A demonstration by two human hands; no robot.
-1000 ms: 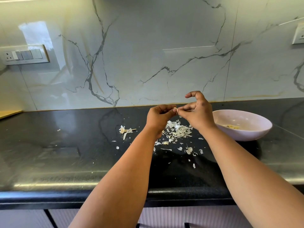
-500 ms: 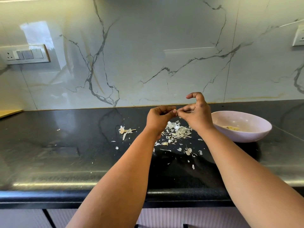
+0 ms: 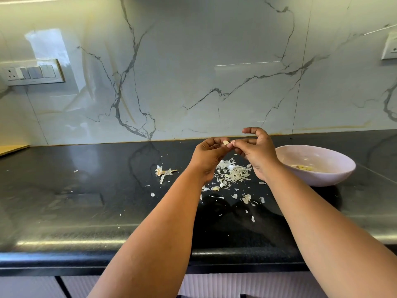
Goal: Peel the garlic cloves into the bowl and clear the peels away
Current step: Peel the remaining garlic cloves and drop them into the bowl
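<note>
Pinching one garlic clove (image 3: 225,143), both hands' grip closed.

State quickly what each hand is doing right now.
Left hand: pinches the garlic clove.
Right hand: fingertips pinch the same clove.

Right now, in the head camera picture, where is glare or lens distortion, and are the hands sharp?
Head view: a bright window reflection glares on the marble wall at upper left; a light streak runs along the counter edge, which bows from the wide lens; the left hand, right hand and garlic clove look slightly soft.
</note>
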